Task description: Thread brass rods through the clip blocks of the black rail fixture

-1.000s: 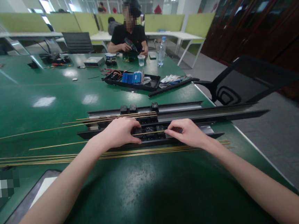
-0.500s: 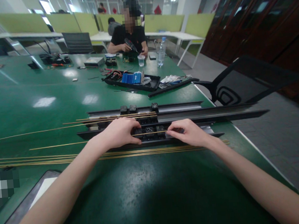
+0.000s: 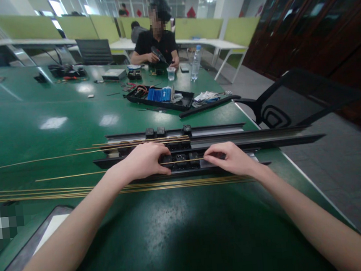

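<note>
Two bare hands at a gold rod [image 3: 198,159] over a green worktop [image 3: 208,234]. The right hand [image 3: 229,158] pinches the rod between thumb and fingertips, just right of the right block [image 3: 194,156] in the near channel [image 3: 186,172]. The rod runs left from this grip, across the right block and the middle block [image 3: 180,157], to the left hand [image 3: 141,161]. Thumb and fingers of the left hand stand apart about the left block [image 3: 167,158]; whether that grip presses on it cannot be told. In line with the rod, a gold length emerges left of the left hand and ends above the worktop. Compared with a second earlier, the right hand has shifted slightly to the right, and more of the rod shows between its fingertips and the right block; the left hand and the far left tip of the gold length are essentially unchanged. The right forearm [image 3: 283,198] now covers the right ends of the near rods [image 3: 184,182], formerly visible beside it. Beyond the channel lie a long black bar [image 3: 282,141] and further rods [image 3: 137,142]; farther off, a black tray [image 3: 133,98] and a seated co-worker [image 3: 149,43] holding a tool [image 3: 157,53].
</note>
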`<state>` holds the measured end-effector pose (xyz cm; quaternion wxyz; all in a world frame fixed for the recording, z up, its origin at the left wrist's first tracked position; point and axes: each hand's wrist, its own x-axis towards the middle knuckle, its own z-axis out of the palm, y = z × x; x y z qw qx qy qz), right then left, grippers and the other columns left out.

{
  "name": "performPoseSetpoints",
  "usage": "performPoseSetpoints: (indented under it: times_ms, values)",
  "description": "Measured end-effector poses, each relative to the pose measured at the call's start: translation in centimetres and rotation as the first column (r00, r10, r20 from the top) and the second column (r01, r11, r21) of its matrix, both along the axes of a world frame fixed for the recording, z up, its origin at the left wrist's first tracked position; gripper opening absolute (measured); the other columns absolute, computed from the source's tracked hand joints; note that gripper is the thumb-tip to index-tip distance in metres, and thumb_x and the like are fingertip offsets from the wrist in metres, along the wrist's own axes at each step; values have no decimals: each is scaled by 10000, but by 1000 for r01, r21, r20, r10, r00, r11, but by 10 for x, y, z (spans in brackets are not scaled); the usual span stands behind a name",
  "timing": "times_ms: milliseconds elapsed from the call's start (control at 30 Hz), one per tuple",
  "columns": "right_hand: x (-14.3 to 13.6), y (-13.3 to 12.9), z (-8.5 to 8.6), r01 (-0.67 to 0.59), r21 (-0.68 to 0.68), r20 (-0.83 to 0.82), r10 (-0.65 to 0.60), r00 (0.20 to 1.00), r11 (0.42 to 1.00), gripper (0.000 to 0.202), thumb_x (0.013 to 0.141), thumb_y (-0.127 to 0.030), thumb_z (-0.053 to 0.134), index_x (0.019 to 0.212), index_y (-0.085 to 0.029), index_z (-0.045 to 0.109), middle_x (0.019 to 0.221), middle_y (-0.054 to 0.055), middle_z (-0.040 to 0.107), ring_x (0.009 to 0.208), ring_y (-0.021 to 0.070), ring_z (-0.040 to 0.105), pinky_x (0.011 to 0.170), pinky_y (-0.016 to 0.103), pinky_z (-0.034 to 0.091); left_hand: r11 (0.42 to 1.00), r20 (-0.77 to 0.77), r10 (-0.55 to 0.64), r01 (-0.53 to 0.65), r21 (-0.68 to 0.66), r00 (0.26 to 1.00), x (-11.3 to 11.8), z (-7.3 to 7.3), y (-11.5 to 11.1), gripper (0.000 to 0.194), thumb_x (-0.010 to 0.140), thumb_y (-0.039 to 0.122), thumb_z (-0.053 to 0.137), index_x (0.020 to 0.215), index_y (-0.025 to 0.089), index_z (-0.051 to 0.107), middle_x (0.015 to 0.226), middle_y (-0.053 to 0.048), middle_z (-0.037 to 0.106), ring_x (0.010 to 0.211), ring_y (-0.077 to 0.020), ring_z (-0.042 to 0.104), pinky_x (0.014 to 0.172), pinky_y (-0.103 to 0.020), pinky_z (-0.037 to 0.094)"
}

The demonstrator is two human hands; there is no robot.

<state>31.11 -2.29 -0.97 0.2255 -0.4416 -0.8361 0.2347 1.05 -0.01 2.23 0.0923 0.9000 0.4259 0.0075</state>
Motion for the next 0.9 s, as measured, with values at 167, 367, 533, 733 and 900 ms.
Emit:
performPoseSetpoints:
  times_ms: [167, 367, 533, 733, 900]
  values:
    - [-20, -7, -6, 61, 56, 16, -62, 998, 997, 295, 947, -448, 585, 869, -201, 726, 779, 36, 732, 665, 168, 634, 598, 276, 446, 1000, -3, -3, 3, 4, 1000, 0, 0, 0, 521, 745, 573, 721, 1127, 218, 712, 1115, -55, 746, 1011, -269, 687, 836, -333, 515]
    - [-27, -8, -11, 108, 92, 22, -111, 994, 990, 321, 937, -472, 605, 795, -202, 706, 739, 33, 715, 646, 170, 619, 619, 287, 435, 1000, -11, -3, 3, 14, 1000, 0, 0, 0, 548, 736, 591, 722, 1141, 220, 708, 1117, -52, 745, 985, -263, 691, 797, -322, 510]
    - [-26, -8, -10, 97, 68, 3, -97, 995, 993, 331, 943, -471, 595, 792, -201, 712, 733, 33, 714, 644, 171, 616, 623, 286, 433, 1000, 0, -5, 5, 12, 1000, 0, 0, 0, 564, 738, 599, 716, 1152, 217, 705, 1101, -53, 745, 984, -266, 689, 797, -326, 506]
    - [-25, -7, -11, 84, 45, -12, -83, 996, 995, 328, 944, -463, 599, 795, -199, 724, 732, 28, 715, 663, 171, 620, 622, 284, 418, 1000, 0, -6, 6, 10, 1000, 0, 1, -1, 544, 742, 582, 720, 1139, 210, 708, 1099, -50, 745, 979, -263, 687, 794, -324, 502]
    - [-24, -6, -12, 88, 33, -16, -88, 996, 996, 330, 941, -468, 603, 792, -199, 724, 728, 21, 714, 656, 166, 617, 615, 282, 409, 1000, 0, -6, 6, 11, 1000, 0, 0, 0, 548, 738, 584, 727, 1136, 208, 711, 1083, -44, 745, 967, -262, 687, 779, -323, 498]
